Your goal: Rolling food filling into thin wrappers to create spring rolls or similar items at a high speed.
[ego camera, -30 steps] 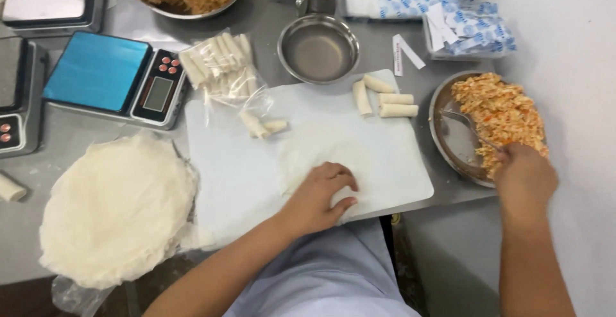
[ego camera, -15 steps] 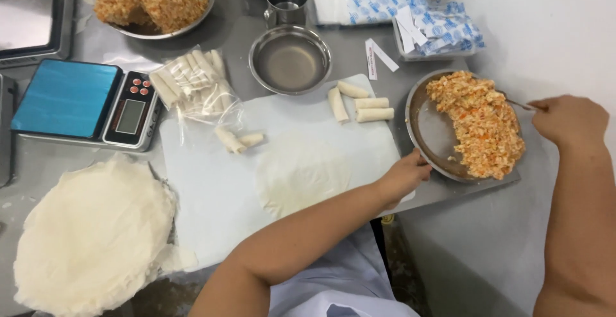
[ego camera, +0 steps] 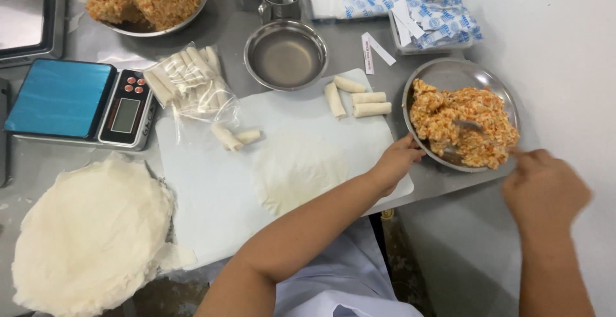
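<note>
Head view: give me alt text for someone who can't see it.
A person's left hand steadies the rim of a metal pan of orange filling while the right hand works a utensil in it. A round wrapper lies flat on a white board, with three rolls above it.

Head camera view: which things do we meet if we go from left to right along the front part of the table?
Stack of round wrappers → white cutting board → single wrapper laid on the board → left hand at the rim of the metal plate → metal plate of orange filling → right hand.
</note>
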